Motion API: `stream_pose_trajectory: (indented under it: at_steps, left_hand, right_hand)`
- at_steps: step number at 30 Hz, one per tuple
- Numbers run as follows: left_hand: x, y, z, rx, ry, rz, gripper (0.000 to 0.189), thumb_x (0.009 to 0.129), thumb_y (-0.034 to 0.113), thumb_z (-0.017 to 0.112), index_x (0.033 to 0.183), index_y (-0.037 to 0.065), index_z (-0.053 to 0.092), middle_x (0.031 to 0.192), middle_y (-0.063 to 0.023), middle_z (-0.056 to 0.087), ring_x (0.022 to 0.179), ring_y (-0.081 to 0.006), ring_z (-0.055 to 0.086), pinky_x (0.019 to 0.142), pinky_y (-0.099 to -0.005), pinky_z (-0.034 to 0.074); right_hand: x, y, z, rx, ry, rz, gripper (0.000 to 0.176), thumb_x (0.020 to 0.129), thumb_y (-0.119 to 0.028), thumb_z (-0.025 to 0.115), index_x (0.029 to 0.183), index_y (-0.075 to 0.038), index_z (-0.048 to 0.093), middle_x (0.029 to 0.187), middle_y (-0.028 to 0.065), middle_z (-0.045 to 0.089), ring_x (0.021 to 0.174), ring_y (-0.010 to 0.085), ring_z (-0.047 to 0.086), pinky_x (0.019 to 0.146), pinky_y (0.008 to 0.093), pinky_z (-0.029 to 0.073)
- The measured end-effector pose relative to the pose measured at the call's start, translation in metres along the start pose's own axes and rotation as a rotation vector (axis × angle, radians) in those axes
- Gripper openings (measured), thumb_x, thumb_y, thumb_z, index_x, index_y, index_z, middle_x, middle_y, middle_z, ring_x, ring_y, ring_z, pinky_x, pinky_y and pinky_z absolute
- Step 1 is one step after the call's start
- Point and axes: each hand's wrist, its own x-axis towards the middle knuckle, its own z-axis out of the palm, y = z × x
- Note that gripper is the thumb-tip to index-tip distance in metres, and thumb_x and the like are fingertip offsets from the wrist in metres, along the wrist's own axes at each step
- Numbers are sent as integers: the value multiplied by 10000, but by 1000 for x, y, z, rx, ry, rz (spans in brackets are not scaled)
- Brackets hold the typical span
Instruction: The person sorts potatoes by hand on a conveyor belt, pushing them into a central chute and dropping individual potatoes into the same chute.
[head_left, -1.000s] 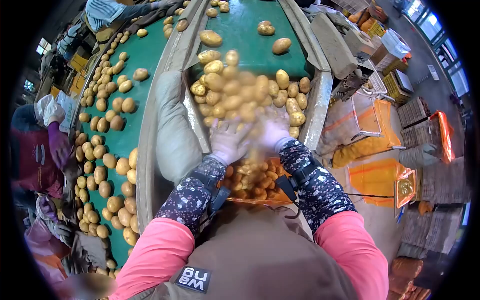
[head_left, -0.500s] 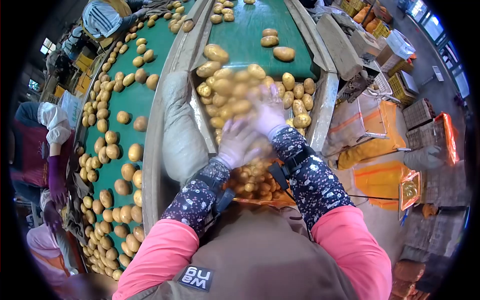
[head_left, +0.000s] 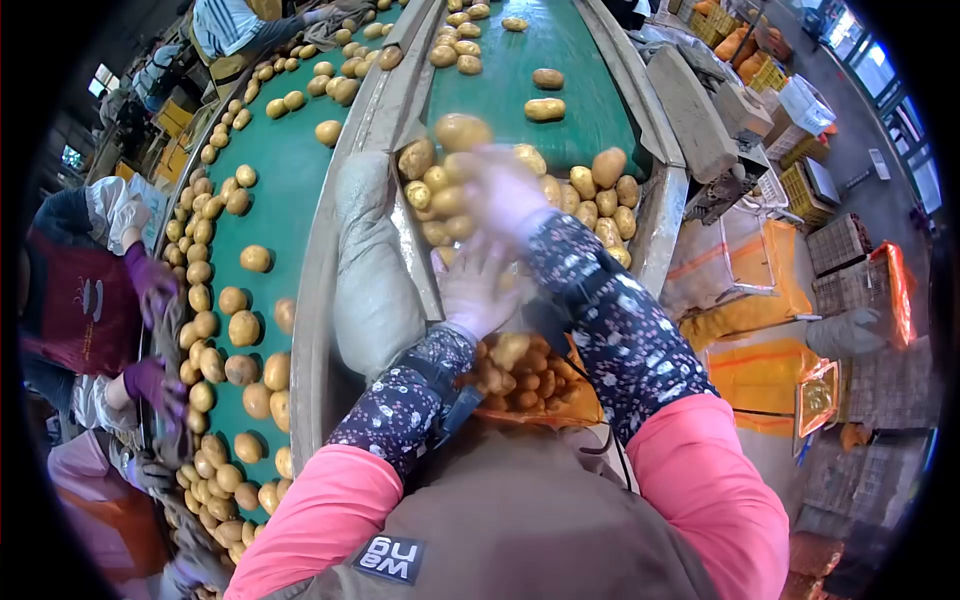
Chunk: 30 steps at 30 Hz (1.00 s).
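Observation:
My left hand [head_left: 478, 286], in a pale thin glove, lies with fingers spread at the near side of the potatoes [head_left: 592, 190] in the chute. Farther forward my right hand [head_left: 500, 192] reaches over the same pile; motion smears its fingers, and I cannot tell whether they grip a potato. Several potatoes around it are blurred too. Below my wrists, an orange mesh bag [head_left: 560, 405] at the chute's lower end holds more potatoes. A green conveyor belt [head_left: 590, 60] with scattered potatoes leads into the chute from the far end.
A grey padded bundle [head_left: 372, 270] lies along the chute's left metal wall. Left of it runs a wider green belt [head_left: 262, 205] carrying many potatoes, with gloved co-workers [head_left: 85, 310] beside it. At right are orange mesh bags on frames [head_left: 765, 365] and stacked crates [head_left: 840, 240].
My right hand has moved forward and left over the pile. Potatoes have shifted in the chute and along the belts. The co-workers' gloved hands at left have moved onto the wider belt's edge.

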Motion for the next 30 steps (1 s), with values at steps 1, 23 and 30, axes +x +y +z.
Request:
stream_pose_trajectory:
  at_steps: [1, 23, 30]
  left_hand:
    - [0, 0, -1, -30, -26, -2, 845, 797, 597, 607, 1491, 159, 404, 1585, -135, 291, 1454, -319, 296, 1170, -638, 101]
    - [-13, -10, 9, -22, 127, 546, 566, 794, 481, 692, 1313, 278, 597, 1370, -158, 507, 1283, -403, 442, 1088, -573, 313]
    - [-17, -13, 20, 90, 275, 561, 548, 771, 548, 704, 1287, 386, 622, 1512, -117, 377, 1454, -409, 223, 1129, -710, 73]
  right_hand:
    - [8, -10, -1, 35, -158, 77, 433, 858, -226, 604, 1272, -96, 607, 1317, 174, 585, 1218, 337, 563, 1027, 434, 448]
    - [-97, 24, -82, 430, 188, 451, 570, 806, -226, 772, 1286, -37, 530, 1204, 183, 633, 1152, 286, 609, 1005, 367, 466]
    - [-140, 37, -142, 342, 306, 414, 569, 804, -137, 758, 1331, -35, 569, 1220, 139, 651, 1163, 221, 610, 1010, 332, 468]
